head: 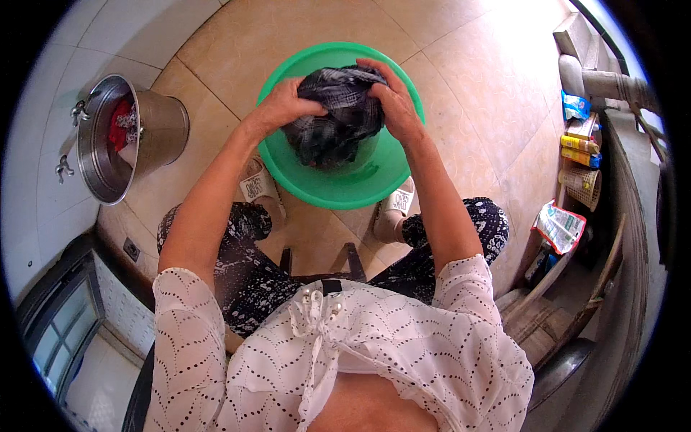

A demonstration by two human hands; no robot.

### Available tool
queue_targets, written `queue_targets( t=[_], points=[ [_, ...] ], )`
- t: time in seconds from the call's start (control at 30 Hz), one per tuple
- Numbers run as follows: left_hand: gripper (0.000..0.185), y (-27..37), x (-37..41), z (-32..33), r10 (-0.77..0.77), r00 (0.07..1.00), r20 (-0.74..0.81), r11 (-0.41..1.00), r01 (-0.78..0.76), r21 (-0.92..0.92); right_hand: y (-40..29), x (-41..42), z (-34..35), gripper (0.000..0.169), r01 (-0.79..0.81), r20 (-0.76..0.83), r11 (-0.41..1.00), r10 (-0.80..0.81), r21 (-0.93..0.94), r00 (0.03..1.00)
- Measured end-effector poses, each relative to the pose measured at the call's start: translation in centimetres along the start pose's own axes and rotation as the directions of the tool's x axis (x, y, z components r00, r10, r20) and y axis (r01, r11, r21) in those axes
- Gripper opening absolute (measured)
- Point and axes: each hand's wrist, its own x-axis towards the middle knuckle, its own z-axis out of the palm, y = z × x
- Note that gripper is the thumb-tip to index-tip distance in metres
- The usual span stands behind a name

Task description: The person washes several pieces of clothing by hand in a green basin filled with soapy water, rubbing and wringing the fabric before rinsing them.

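A bunched dark plaid cloth (343, 116), black with grey and white checks, is between my two hands over a round green plastic basin (334, 194). My left hand (286, 105) grips its left side, the thumb lying across the front. On the right side, my right hand (397, 102) holds a fold between thumb and fingers. The lower end of the cloth hangs into the basin; whether it touches the bottom is hard to tell. The basin stands on the floor between my feet.
To the left, a metal bucket (162, 127) holds red and patterned cloth (125, 127), near two wall taps (65, 168). Along the right stand packets (580, 143), a perforated plastic basket (580, 186) and a white-and-red bag (560, 227). Dark stool legs (353, 262) show below me on the tiled floor (459, 108).
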Motion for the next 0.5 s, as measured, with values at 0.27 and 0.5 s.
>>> queue_targets(
  t=[0.27,0.5],
  points=[
    [0.029,2.6,-1.6,0.3,-0.08,0.996,0.031,0.607,0.073,-0.791,5.5,-3.6,3.0,0.059,-0.256,0.44,0.961,0.185,0.108,0.879],
    [0.035,2.2,-1.4,0.2,-0.059,0.993,0.106,0.479,0.121,-0.869,6.7,-2.9,-0.2,0.054,-0.218,0.016,0.84,0.242,0.496,0.97]
  ],
)
